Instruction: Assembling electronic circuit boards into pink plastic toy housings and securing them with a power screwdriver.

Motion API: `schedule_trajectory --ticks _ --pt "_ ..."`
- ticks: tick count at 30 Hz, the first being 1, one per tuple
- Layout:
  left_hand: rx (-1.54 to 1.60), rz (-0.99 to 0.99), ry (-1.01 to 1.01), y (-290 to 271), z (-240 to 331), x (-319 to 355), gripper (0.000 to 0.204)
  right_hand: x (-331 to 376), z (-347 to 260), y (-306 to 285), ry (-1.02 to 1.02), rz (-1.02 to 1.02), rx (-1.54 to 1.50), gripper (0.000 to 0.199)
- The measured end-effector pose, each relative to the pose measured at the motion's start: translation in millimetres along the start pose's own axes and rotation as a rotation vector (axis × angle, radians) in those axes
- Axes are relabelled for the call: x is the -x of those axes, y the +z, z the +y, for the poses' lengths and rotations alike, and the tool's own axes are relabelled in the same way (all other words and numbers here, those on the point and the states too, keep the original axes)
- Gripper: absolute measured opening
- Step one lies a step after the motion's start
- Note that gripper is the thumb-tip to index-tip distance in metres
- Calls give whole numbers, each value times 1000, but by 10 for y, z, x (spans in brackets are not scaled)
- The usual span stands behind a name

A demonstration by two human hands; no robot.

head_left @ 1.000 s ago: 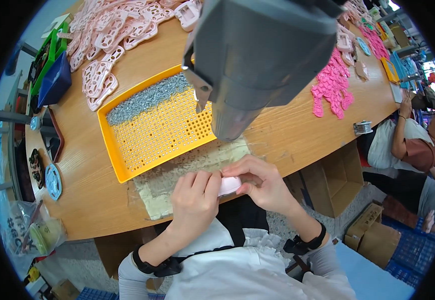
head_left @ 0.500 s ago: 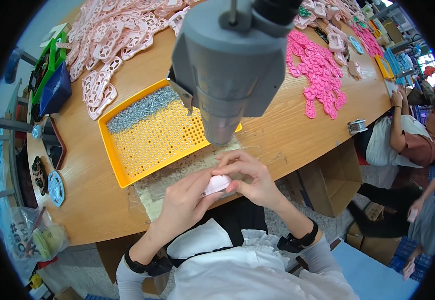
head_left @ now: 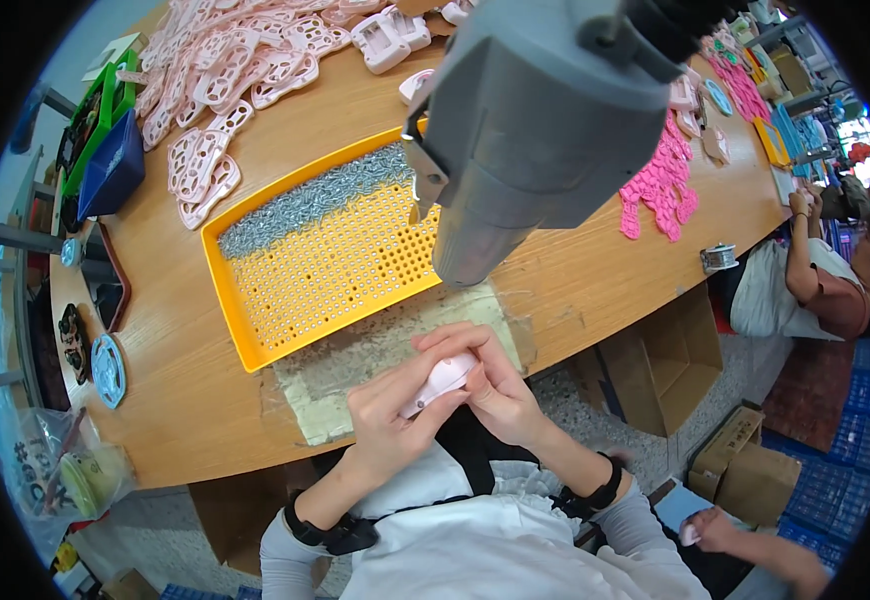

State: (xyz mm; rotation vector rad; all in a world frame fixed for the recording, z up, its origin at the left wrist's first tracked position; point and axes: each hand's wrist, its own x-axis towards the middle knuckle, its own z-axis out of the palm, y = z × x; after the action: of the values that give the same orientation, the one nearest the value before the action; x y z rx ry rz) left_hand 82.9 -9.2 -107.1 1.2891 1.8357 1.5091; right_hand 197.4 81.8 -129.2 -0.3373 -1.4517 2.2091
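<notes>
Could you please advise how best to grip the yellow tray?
I'd grip the tray by its raised left and near walls, from those sides: both show clear, while the driver hides much of its right end. Heaped screws favour keeping it level.

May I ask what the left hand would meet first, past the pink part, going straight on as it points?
The left hand would likely meet the right hand first, just beyond the pink part, though depth is unclear.
</notes>
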Motion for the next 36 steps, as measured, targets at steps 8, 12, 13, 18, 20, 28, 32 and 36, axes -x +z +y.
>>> schedule_trajectory --ticks 8,12,13,18,20,28,32,36 --pt "-29 2 139 -33 -57 -20 34 -81 -149 -69 169 -103 -39 52" --pt "-24 -22 165 -69 -59 -8 33 -71 -120 -18 170 -82 -91 49" --pt "-23 -18 162 -75 -59 -2 33 -64 -91 -16 174 -85 -89 49" --pt "11 3 189 -77 -79 16 34 -38 -8 15 48 -74 -69 43" --pt "26 -5 103 -123 -56 9 33 -63 -86 84 128 -45 -75 42" --pt "534 92 -401 -132 -101 -62 32 -245 -131 119 288 2 -104 46" --pt "738 78 -500 -201 -85 -127 34 -293 -130 162 133 -48 121 46" --pt "776 78 -526 -255 -33 -157 34 -321 -147 206 32 -33 308 42"
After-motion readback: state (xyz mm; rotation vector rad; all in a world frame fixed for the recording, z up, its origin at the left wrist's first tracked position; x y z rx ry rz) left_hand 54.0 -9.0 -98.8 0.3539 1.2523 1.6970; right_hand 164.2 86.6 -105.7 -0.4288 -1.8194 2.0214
